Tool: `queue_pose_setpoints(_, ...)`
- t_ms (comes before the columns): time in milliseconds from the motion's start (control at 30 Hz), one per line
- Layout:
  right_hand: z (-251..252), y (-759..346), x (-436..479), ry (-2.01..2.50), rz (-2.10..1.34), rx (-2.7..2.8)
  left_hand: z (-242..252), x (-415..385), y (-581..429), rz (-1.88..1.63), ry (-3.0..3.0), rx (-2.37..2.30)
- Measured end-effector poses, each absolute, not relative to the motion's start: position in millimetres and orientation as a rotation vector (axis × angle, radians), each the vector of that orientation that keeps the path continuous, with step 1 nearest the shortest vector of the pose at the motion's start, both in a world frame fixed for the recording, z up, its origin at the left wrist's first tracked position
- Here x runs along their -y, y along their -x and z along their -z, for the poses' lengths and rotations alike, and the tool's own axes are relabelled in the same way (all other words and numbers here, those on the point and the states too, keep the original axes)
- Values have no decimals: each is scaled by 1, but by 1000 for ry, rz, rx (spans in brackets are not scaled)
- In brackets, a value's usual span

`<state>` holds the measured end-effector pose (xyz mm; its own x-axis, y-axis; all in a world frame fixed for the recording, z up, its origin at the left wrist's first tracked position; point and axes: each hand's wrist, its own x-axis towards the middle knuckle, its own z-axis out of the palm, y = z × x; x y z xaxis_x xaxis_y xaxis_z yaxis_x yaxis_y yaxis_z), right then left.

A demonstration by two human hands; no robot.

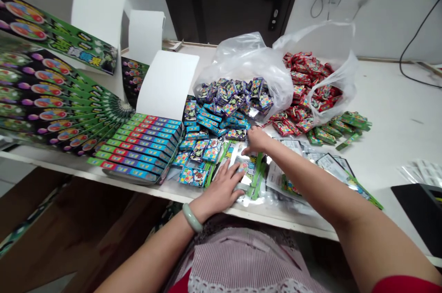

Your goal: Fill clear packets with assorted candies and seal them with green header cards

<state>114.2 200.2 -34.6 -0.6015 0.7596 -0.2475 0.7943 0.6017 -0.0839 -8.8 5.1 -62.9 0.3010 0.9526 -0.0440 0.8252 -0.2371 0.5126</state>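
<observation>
Clear plastic, glossy and edged in printed green, makes up the packets (254,171) lying just below the centre of the frame, at the table's near edge. On them lies the left hand (221,190), its fingers spread and palm down; the right hand (258,140) is curled at their far end, beside the blue boxes (207,120), and whether it pinches anything I cannot tell. How many packets are filled is hidden by glare and the hands. Much appears left to handle: the blue boxes lie loose at centre, purple boxes (238,95) fill the mouth of a plastic bag (238,49) above them, red boxes (300,83) spill from a second bag (347,79) at upper right of centre, and a smaller heap of green boxes (345,127) lies right of those. What looks done, judging by its order, is at left of centre: neat colour-banded rows (138,145), with printed panels (51,104) fanned out to the left edge.
</observation>
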Motion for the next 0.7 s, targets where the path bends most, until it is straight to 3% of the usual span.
queue_pose_setpoints(233,-14,-124,-220,-1377,388,-2605,61,0,18,-536,-2088,-1449)
queue_pose_setpoints(433,-84,-148,-186,-1354,577,-2831,25,-24,18,-1289,-1784,-1563)
queue_pose_setpoints(567,-104,-154,-155,-1312,1067,-3007,-7,-42,25,-1379,-1657,-1546)
queue_pose_setpoints(633,-106,-158,-148,-1091,1454,-2892,-18,-41,31,-1412,-1731,-1586)
queue_pose_setpoints(700,-103,-161,-144,-835,1625,-2704,-26,-36,38,-1346,-1885,-1574)
